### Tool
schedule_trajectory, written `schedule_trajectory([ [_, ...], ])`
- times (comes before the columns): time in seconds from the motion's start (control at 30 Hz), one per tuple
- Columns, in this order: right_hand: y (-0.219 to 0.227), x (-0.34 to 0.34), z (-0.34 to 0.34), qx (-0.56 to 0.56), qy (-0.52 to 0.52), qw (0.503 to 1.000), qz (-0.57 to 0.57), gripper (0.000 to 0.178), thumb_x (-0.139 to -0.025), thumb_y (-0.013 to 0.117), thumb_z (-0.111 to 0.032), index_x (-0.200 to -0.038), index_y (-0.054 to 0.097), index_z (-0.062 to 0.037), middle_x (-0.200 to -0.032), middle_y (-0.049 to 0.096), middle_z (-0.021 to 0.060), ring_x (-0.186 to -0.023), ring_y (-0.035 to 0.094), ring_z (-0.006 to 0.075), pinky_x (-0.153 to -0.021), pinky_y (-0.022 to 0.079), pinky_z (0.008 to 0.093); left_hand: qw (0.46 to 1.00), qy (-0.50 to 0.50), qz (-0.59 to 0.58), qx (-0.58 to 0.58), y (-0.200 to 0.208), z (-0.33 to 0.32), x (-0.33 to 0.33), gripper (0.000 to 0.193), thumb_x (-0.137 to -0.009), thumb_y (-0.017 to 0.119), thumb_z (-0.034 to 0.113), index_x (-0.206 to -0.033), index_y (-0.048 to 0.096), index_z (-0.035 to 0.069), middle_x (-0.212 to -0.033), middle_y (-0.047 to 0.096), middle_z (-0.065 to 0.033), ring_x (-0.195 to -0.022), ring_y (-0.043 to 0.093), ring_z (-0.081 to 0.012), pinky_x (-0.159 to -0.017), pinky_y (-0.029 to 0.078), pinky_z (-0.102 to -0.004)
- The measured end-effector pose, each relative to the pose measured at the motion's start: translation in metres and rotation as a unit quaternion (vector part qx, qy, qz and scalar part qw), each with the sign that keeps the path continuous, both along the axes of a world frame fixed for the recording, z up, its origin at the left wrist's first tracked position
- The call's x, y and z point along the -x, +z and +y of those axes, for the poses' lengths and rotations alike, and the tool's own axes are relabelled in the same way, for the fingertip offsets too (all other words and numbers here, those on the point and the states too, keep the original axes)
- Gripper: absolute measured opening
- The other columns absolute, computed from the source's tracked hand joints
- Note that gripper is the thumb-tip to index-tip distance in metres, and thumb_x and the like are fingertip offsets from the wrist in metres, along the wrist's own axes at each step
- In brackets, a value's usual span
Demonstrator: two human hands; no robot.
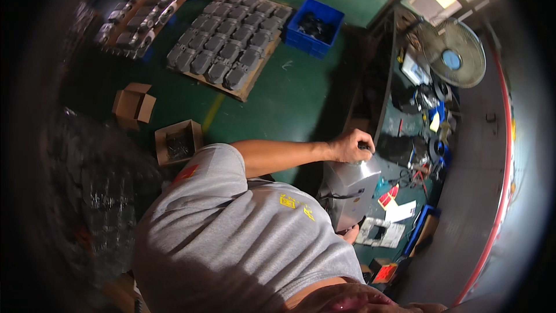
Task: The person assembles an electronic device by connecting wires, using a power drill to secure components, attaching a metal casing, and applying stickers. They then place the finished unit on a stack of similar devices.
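Note:
My left arm reaches across to a silver-grey metal housing (351, 188) at the edge of the workbench. My left hand (351, 146) is closed round a small black knob or handle (364, 146) at the housing's upper end. Only part of my right hand (350, 235) shows, beside the housing's lower end next to my grey shirt. Its fingers are mostly hidden, so its grip cannot be made out. A dark cable or strap (339, 196) runs along the housing's side.
The green bench (391, 124) carries a fan (454, 52), black bags (399, 149), scissors (410, 181), papers (401, 211) and a blue tray (421, 230). On the floor are a pallet of grey castings (229, 35), a blue crate (314, 27) and open cartons (178, 141).

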State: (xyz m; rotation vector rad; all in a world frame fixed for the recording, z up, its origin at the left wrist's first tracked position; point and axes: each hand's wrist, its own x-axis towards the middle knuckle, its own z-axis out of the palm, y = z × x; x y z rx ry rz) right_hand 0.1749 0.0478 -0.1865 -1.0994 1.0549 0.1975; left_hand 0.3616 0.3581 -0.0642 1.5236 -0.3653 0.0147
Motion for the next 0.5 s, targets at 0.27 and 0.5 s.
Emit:
schedule_trajectory([
  [0.27, 0.093, -0.198, 0.082, 0.112, 0.175, 0.954, -0.218, 0.038, -0.096, 0.054, -0.025, -0.117, 0.065, 0.0053, -0.112, 0.072, 0.0159, -0.098, 0.071, 0.0269, -0.084, 0.058, 0.0412, 0.962, 0.191, -0.004, 0.197, 0.037, 0.21, -0.011, 0.019, -0.09, 0.066, 0.016, -0.101, 0.071, 0.002, -0.091, 0.072, -0.0052, -0.087, 0.066, -0.011, -0.079, 0.053, -0.0282],
  [0.5, 0.172, -0.292, 0.212, 0.481, 0.408, 0.62, -0.468, 0.032, -0.098, 0.053, -0.013, -0.119, 0.068, 0.0062, -0.114, 0.071, 0.0133, -0.099, 0.07, 0.0218, -0.087, 0.056, 0.0334, 0.904, 0.36, 0.011, 0.23, 0.051, 0.31, 0.023, 0.026, -0.091, 0.063, 0.02, -0.106, 0.071, 0.002, -0.102, 0.07, -0.0039, -0.101, 0.062, -0.013, -0.092, 0.048, -0.0304],
])
